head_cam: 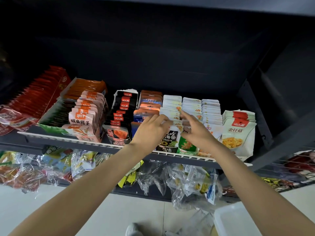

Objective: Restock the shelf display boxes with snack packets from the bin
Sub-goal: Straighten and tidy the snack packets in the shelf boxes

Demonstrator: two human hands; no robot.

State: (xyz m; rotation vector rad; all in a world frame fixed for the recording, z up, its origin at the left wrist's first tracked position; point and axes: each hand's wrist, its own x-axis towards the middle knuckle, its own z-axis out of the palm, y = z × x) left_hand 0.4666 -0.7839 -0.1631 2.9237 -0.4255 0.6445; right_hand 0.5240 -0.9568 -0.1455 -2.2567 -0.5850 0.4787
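Nearest the camera, a grey shoe toe [134, 229] is showing at the bottom edge on the pale tiled floor [102, 210], and to its right a translucent white plastic bin [238, 220] is sitting by the person's right forearm; what the bin is holding cannot be told. Both bare arms are reaching up and away to the dark metal shelf [85, 143] with its white front rail. The left hand [151, 129] is resting with loosely curled fingers against the front of the row of white snack packets [171, 106], which are standing upright in the black and green cardboard display box [167, 142] near the middle of the shelf. Whether this hand is pinching a packet cannot be told. The right hand [196, 128] is hovering just to the right, its fingers spread and slightly bent, fingertips touching the tops of the neighbouring white packets [191, 106]; it is not clearly gripping anything. Further right, tall white pouches with red tops and a yellow food picture [238, 132] are standing at the shelf's end. To the left, a black box of black and red packets [122, 113], a box of pink packets [85, 114] and a far-left row of red packets [35, 96] are lining the shelf. Below, clear crinkled plastic bags of snacks [187, 181] are hanging or lying on the lower level.
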